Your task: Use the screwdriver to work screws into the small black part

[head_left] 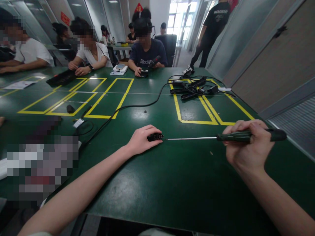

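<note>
My left hand (141, 140) rests on the green table and is closed around a small black cylindrical piece (154, 136) with a metallic tip facing right. Most of that piece is hidden by my fingers, so its exact kind does not show. In my right hand (248, 147) is a screwdriver (235, 136) with a dark green and black handle, held level above the table. Its thin metal shaft points left, and the tip sits just to the right of the black piece, seemingly a small gap apart.
A tangle of black cables and adapters (194, 87) lies at the back right, within yellow tape outlines (199, 122). One black cable (137, 106) crosses the green table (137, 190) leftward. Several people sit opposite; a person in dark clothes (214, 26) stands at the back right.
</note>
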{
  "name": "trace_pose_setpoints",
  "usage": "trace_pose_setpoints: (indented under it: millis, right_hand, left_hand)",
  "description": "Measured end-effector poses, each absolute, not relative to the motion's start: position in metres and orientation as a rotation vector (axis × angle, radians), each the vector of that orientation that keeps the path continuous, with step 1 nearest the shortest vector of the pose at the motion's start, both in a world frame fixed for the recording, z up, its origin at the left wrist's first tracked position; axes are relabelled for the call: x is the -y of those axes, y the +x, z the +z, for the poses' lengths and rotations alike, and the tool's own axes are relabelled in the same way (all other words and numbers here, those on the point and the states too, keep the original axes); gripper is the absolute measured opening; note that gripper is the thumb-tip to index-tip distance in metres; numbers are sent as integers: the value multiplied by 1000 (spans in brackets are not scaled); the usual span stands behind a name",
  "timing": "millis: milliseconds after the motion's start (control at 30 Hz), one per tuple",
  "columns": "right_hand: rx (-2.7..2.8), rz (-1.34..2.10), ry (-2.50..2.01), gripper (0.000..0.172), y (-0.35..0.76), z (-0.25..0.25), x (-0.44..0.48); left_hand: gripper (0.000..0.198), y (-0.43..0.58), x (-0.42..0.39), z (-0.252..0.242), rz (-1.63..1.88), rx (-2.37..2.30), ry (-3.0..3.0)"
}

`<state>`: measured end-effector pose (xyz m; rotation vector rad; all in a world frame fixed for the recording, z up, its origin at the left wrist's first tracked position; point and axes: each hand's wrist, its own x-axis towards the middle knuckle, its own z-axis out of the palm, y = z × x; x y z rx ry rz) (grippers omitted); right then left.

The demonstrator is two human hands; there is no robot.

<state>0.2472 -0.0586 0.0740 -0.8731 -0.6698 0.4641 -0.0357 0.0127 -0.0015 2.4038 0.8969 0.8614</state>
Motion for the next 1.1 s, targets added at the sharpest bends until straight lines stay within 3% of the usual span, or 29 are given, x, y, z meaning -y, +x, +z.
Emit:
trace_pose_setpoints:
  millis: [333, 600, 833, 1100]
  right_hand:
    - [672, 473, -875, 23, 245, 73, 58]
    - [729, 523, -930, 40, 242, 77, 46]
    - [840, 544, -892, 56, 226, 102, -23]
    - [963, 423, -894, 48, 207, 113, -61]
  left_hand:
    - [32, -36, -13, -1, 817, -930, 2434]
    - [35, -36, -12, -2, 796, -955, 2441]
    - [36, -35, -13, 4, 814, -1050, 2306]
    - [42, -34, -17, 3, 836, -1129, 1934]
